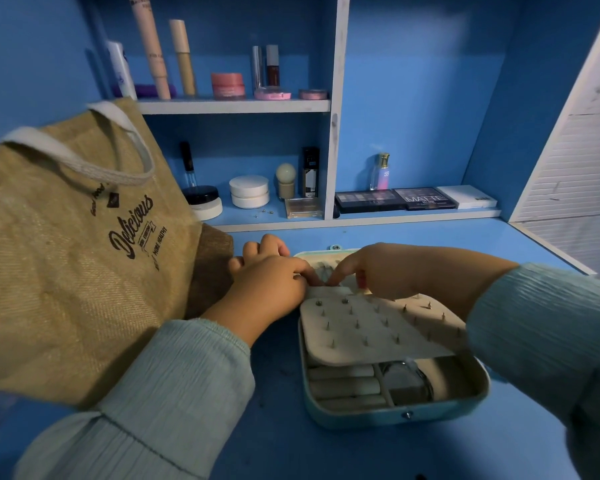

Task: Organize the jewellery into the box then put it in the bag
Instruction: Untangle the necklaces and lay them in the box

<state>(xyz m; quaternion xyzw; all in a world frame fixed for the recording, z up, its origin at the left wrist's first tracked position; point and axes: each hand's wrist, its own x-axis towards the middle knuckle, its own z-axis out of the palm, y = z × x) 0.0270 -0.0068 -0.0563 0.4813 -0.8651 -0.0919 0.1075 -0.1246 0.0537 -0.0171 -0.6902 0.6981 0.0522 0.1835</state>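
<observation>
The pale blue rounded jewellery box (395, 415) lies open on the blue desk (465, 244), just right of the bag, with both hands at its far edge. The left hand (271, 282) and right hand (378, 268) meet fingertip to fingertip there, fingers curled and pinching at something small above the cream earring panel (371, 327) (what they hold is too small to tell). That cream padded panel is tilted up over the tray and carries rows of small stud posts (357, 323). Beneath it the box shows cream ring rolls (343, 386) on the left and a compartment to the right holding a thin silver ring-shaped piece (409, 375).

The tan woven jute bag (66, 254) with off-white webbing handles (73, 157) stands left of the box, touching the left wrist; its dark print reads "Delicious" and "More healthy".

Behind, on the lower shelf (361, 221) of the blue unit, a few loose studs (264, 213) lie near white round jars (249, 191); right of the divider a dark eyeshadow palette (425, 199) reads "MATTE". The upper shelf carries tubes and a pink jar (227, 85).
</observation>
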